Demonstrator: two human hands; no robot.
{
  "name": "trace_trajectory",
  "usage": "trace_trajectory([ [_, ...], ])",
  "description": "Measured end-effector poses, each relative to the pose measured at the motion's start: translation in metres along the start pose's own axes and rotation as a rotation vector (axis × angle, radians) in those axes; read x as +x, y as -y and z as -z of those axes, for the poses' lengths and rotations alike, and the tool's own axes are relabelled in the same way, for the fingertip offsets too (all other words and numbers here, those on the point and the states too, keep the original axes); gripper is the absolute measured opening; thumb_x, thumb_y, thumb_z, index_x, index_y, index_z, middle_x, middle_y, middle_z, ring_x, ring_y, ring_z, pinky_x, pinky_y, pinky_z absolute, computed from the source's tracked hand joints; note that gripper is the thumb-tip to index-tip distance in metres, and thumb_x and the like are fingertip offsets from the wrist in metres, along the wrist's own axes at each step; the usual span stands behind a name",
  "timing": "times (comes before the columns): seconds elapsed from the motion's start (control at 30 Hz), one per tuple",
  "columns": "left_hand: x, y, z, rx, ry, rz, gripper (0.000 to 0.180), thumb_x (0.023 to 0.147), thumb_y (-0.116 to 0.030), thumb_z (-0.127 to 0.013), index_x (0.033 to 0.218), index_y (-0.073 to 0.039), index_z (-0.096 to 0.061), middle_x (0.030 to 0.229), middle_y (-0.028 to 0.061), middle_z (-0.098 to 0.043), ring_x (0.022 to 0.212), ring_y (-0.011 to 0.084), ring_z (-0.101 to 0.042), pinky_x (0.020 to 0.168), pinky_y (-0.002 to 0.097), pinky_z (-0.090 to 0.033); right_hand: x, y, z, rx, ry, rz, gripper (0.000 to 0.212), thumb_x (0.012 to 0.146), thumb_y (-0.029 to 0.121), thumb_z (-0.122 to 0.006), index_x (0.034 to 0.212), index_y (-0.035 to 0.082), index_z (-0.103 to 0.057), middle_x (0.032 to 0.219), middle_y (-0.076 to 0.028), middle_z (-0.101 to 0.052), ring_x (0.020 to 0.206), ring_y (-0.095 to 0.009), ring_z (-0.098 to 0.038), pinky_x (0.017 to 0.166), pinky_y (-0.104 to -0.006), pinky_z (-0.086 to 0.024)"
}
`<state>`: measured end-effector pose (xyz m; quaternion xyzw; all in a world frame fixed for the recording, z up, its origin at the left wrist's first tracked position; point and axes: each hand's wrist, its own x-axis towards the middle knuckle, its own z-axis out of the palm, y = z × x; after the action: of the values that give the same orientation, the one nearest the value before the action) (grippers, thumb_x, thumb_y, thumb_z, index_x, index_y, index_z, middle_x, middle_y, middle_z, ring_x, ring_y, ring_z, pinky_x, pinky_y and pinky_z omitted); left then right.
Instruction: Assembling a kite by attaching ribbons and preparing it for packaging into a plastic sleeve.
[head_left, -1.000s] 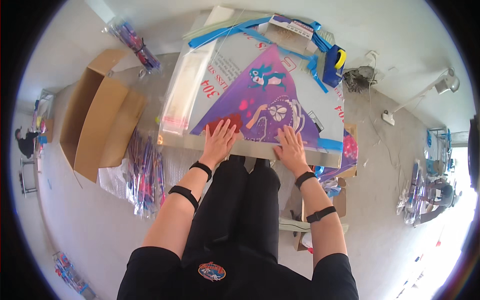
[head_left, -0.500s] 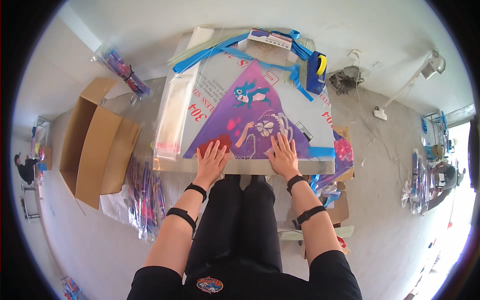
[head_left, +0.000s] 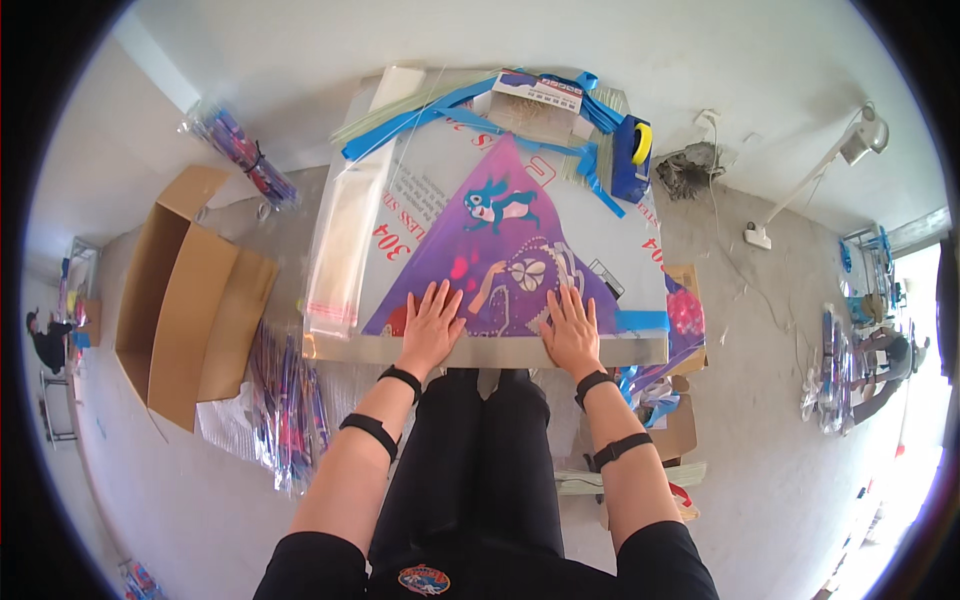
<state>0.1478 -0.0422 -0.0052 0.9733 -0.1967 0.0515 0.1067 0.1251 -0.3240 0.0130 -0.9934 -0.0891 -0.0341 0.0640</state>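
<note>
A purple triangular printed sheet (head_left: pixel 505 255), thin like kite fabric, lies flat on the table with its point away from me. It shows a blue animal and part of a decorated dress. My left hand (head_left: pixel 432 325) rests flat on its near left part, fingers stretched out. On the near right part lies my right hand (head_left: pixel 572 330), palm down with the fingers slightly spread. Neither hand holds anything. Beside the right hand, a blue strip (head_left: pixel 642 321) lies at the sheet's right corner.
Clear plastic sleeves (head_left: pixel 345 240) lie along the table's left side. Blue ribbon (head_left: pixel 415 115), a small open box (head_left: pixel 537 95) and a blue tape dispenser (head_left: pixel 631 160) sit at the back. An open cardboard box (head_left: pixel 190 300) stands left; a lamp (head_left: pixel 860 135) stands right.
My left hand has shifted slightly to the right across the sheet. My right hand stays nearly in place. The whole view has tilted a little, so the table sits lower.
</note>
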Motion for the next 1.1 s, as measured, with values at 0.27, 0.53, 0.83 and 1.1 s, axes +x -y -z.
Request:
trace_trajectory([
  [0.27,-0.001,0.000,0.001,-0.028,-0.018,0.019,0.053,0.090,-0.039,-0.051,0.138,-0.017,-0.043,0.148,0.0090,-0.032,0.137,0.0281,-0.029,0.110,0.0559,-0.021,0.001,0.000,0.002,-0.003,0.023,-0.005,0.057,0.091,0.039,-0.048,0.141,0.013,-0.037,0.148,-0.012,-0.033,0.138,-0.029,-0.028,0.113,-0.0495,-0.018],
  [0.53,-0.008,0.008,0.006,-0.200,-0.023,-0.254,0.047,0.084,-0.033,-0.062,0.127,-0.017,-0.054,0.135,0.0089,-0.044,0.127,0.0271,-0.041,0.107,0.0512,-0.029,-0.004,-0.007,0.001,0.082,-0.054,0.011,0.057,0.087,0.035,-0.055,0.137,0.012,-0.042,0.144,-0.013,-0.038,0.137,-0.029,-0.030,0.112,-0.0500,-0.019],
  [0.83,0.004,0.034,0.012,-0.081,0.097,-0.446,0.032,0.086,-0.019,-0.053,0.117,-0.013,-0.059,0.126,0.0090,-0.053,0.122,0.0260,-0.047,0.102,0.0481,-0.038,-0.010,-0.036,0.020,-0.075,-0.128,0.464,0.021,0.074,0.019,-0.062,0.092,0.010,-0.058,0.093,-0.005,-0.055,0.097,-0.023,-0.054,0.085,-0.0362,-0.045],
  [1.1,0.044,0.048,0.067,-0.042,0.045,-0.529,0.034,0.085,-0.017,-0.049,0.116,-0.013,-0.061,0.122,0.0086,-0.060,0.116,0.0257,-0.054,0.101,0.0475,-0.039,-0.032,-0.030,0.033,0.062,-0.117,0.484,0.022,0.072,0.014,-0.061,0.093,0.010,-0.058,0.078,-0.002,-0.054,0.074,-0.020,-0.057,0.063,-0.0344,-0.048],
])
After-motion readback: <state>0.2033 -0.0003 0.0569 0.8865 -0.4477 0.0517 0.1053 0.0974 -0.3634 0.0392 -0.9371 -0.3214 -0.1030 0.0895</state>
